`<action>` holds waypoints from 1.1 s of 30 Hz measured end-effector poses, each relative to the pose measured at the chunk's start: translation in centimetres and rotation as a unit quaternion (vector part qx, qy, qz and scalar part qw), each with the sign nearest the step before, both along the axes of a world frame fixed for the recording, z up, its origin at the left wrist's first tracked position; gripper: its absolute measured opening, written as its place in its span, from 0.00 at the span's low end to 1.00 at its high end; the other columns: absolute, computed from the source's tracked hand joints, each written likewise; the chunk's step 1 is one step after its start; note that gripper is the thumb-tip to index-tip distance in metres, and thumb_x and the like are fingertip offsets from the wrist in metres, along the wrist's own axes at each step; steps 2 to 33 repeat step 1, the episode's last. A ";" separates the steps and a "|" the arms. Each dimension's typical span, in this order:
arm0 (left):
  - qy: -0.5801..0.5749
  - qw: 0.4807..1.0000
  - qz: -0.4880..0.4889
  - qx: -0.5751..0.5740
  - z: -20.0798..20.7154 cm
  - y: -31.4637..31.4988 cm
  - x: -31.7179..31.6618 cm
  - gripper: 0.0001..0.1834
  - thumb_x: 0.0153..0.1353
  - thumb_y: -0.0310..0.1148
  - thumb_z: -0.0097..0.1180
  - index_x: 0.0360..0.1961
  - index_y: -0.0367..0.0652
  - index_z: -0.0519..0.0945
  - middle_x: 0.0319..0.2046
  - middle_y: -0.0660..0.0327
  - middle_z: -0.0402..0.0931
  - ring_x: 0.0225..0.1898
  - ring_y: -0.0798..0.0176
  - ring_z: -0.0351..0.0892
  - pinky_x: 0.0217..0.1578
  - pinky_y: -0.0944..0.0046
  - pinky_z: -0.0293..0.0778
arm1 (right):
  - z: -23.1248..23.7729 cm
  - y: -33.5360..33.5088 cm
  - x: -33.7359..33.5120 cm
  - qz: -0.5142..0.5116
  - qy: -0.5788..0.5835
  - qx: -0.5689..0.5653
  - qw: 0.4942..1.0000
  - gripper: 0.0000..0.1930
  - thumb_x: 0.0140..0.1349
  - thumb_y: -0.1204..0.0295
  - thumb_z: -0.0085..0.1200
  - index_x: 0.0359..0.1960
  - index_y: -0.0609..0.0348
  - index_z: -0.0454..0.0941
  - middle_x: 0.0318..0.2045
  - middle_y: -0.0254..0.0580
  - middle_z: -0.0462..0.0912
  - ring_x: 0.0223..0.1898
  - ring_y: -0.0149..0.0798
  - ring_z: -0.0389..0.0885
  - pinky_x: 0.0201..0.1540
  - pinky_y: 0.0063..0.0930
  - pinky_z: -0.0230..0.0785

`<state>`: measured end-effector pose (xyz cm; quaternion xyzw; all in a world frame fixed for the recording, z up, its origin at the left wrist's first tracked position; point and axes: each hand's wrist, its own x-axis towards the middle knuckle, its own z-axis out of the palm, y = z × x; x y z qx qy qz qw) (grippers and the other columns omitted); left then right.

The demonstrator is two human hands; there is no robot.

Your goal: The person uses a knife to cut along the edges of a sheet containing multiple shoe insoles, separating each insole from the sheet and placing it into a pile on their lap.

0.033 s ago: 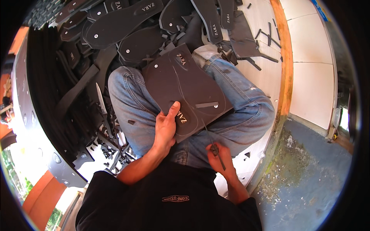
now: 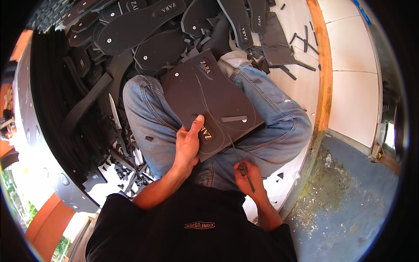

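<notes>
Across my lap lies a dark brown foam sheet point(image 2: 205, 94) with curved sole outlines scored on it. My left hand point(image 2: 187, 142) grips its near-left edge, thumb on top and fingers hidden underneath. In my right hand point(image 2: 252, 177) is a thin-bladed knife point(image 2: 235, 151), closed in the fingers. The blade points up and away, its tip at the sheet's near edge; whether it has entered the foam I cannot tell. A dark piece sticks out below the fist, perhaps the handle's end. On the sheet rests a loose narrow foam strip point(image 2: 235, 118).
Beyond my knees, dark foam soles point(image 2: 139, 26) lie heaped with offcuts. Another knife point(image 2: 115, 112) lies left of my left knee, above scattered scraps point(image 2: 131, 179). Stacked dark sheets point(image 2: 52, 109) stand at far left. Thin strips point(image 2: 304, 41) and a wooden edge point(image 2: 324, 65) are on the right.
</notes>
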<state>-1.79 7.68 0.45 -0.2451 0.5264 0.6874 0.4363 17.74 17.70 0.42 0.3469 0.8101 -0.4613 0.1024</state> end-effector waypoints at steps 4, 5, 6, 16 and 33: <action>0.006 1.000 0.002 0.003 -0.3 -0.2 0.0 0.23 0.60 0.42 0.55 0.50 0.36 0.71 0.41 0.59 0.77 0.38 0.65 0.79 0.38 0.67 0.77 | -0.3 0.0 -0.2 0.017 -0.009 0.015 1.000 0.05 0.53 0.76 0.50 0.31 0.61 0.77 0.21 0.44 0.81 0.23 0.42 0.80 0.26 0.28 0.68; 0.006 1.000 0.002 0.003 -0.3 -0.2 0.0 0.23 0.60 0.42 0.55 0.50 0.36 0.71 0.41 0.59 0.77 0.38 0.65 0.79 0.38 0.67 0.77 | -0.3 0.0 -0.2 0.017 -0.009 0.015 1.000 0.05 0.53 0.76 0.50 0.31 0.61 0.77 0.21 0.44 0.81 0.23 0.42 0.80 0.26 0.28 0.68; 0.006 1.000 0.002 0.003 -0.3 -0.2 0.0 0.23 0.60 0.42 0.55 0.50 0.36 0.71 0.41 0.59 0.77 0.38 0.65 0.79 0.38 0.67 0.77 | -0.3 0.0 -0.2 0.017 -0.009 0.015 1.000 0.05 0.53 0.76 0.50 0.31 0.61 0.77 0.21 0.44 0.81 0.23 0.42 0.80 0.26 0.28 0.68; 0.006 1.000 0.002 0.003 -0.3 -0.2 0.0 0.23 0.60 0.42 0.55 0.50 0.36 0.71 0.41 0.59 0.77 0.38 0.65 0.79 0.38 0.67 0.77 | -0.3 0.0 -0.2 0.017 -0.009 0.015 1.000 0.05 0.53 0.76 0.50 0.31 0.61 0.77 0.21 0.44 0.81 0.23 0.42 0.80 0.26 0.28 0.68; 0.006 1.000 0.002 0.003 -0.3 -0.2 0.0 0.23 0.60 0.42 0.55 0.50 0.36 0.71 0.41 0.59 0.77 0.38 0.65 0.79 0.38 0.67 0.77 | -0.3 0.0 -0.2 0.017 -0.009 0.015 1.000 0.05 0.53 0.76 0.50 0.31 0.61 0.77 0.21 0.44 0.81 0.23 0.42 0.80 0.26 0.28 0.68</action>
